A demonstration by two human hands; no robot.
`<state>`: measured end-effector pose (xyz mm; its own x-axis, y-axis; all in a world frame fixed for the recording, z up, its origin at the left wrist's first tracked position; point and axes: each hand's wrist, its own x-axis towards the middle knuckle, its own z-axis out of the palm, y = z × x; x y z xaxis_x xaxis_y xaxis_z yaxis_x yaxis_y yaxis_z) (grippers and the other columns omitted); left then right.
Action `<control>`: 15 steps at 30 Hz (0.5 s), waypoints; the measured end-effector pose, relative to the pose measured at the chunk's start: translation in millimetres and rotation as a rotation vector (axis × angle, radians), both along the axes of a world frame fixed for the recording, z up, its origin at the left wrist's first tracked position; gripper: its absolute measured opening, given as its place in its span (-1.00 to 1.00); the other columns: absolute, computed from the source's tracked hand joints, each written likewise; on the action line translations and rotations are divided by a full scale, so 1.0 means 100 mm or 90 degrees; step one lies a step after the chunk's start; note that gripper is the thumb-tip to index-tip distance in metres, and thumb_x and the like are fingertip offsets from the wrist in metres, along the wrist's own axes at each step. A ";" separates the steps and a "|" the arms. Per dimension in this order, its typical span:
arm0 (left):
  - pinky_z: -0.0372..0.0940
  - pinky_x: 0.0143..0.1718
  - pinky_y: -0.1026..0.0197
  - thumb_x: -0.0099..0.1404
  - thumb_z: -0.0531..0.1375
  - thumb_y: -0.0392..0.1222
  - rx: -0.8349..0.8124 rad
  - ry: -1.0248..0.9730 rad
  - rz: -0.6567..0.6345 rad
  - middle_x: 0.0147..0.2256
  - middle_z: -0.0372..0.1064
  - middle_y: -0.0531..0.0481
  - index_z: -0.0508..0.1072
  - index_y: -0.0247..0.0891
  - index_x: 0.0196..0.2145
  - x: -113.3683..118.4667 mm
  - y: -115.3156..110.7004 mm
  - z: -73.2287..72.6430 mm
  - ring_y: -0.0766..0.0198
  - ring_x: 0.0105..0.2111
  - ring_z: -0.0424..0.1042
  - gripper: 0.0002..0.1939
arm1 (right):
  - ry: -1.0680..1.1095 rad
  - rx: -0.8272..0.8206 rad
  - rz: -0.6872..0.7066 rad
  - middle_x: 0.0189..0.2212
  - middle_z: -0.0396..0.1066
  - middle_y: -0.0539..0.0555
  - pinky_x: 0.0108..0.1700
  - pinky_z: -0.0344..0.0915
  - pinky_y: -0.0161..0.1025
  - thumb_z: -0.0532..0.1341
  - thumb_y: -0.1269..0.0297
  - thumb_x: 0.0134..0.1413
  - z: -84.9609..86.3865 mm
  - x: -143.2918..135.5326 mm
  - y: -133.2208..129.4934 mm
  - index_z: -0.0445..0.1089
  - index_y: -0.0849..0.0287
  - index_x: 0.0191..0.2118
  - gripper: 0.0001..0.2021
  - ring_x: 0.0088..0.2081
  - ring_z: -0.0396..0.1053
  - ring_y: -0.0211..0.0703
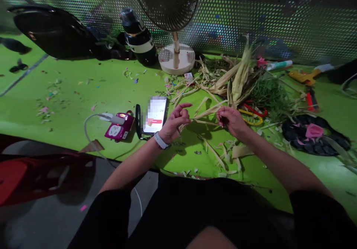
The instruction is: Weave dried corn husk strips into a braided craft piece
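Rear of green tabletop [69,111], left to right: large glossy black object [52,33], identity unclear; dark bottle [139,42] with pale band; fan [169,3] on round white base [167,64]. Behind these: perforated panel [223,22]. Nearer front: lit phone [156,111], screen partly pixelated; to its left, purple device [120,128] with white plug [110,118], pale cable [85,130] running over front edge. Lower left: red seat [13,178] above grey floor [47,224].

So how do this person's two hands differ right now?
The left hand has a pale band at its wrist; the right hand shows a bare wrist. The left hand has one finger stretched out toward the right hand, whose fingers are curled in. Both are above the green table, close to strips of husk.
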<state>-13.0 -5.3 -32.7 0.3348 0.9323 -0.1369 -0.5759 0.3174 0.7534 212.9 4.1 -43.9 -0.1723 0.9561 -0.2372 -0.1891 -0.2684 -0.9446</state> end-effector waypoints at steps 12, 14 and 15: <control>0.10 -0.56 0.38 0.18 0.28 -0.06 0.031 0.285 -0.176 -0.57 0.28 0.13 0.44 -0.31 -0.18 0.02 0.00 -0.10 0.47 -0.61 0.22 -0.69 | 0.069 0.098 0.062 -0.34 0.48 -0.04 -0.55 0.30 -0.33 0.26 0.03 0.09 0.25 -0.06 -0.21 0.20 0.09 -0.37 -0.72 -0.55 0.40 -0.31; 0.06 -0.57 0.37 0.25 0.20 0.02 0.150 0.376 -0.215 -0.60 0.22 0.15 0.42 -0.32 -0.12 0.02 -0.03 -0.09 0.46 -0.62 0.17 -0.64 | 0.097 0.076 0.103 -0.54 0.39 -0.11 -0.63 0.23 -0.35 0.24 0.04 0.12 0.28 -0.06 -0.25 0.17 0.08 -0.37 -0.72 -0.64 0.30 -0.32; 0.04 -0.57 0.37 0.29 0.15 0.03 0.216 0.438 -0.213 -0.61 0.19 0.16 0.40 -0.32 -0.08 0.02 -0.04 -0.08 0.46 -0.62 0.15 -0.62 | 0.101 0.072 0.119 -0.61 0.33 -0.15 -0.65 0.18 -0.38 0.24 0.06 0.13 0.28 -0.06 -0.26 0.17 0.07 -0.36 -0.73 -0.67 0.25 -0.34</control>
<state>-10.8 -9.6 -41.0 0.5449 0.8263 -0.1424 0.1324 0.0830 0.9877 207.0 -21.7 -16.1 -0.3749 0.9231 -0.0862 -0.2938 -0.2064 -0.9333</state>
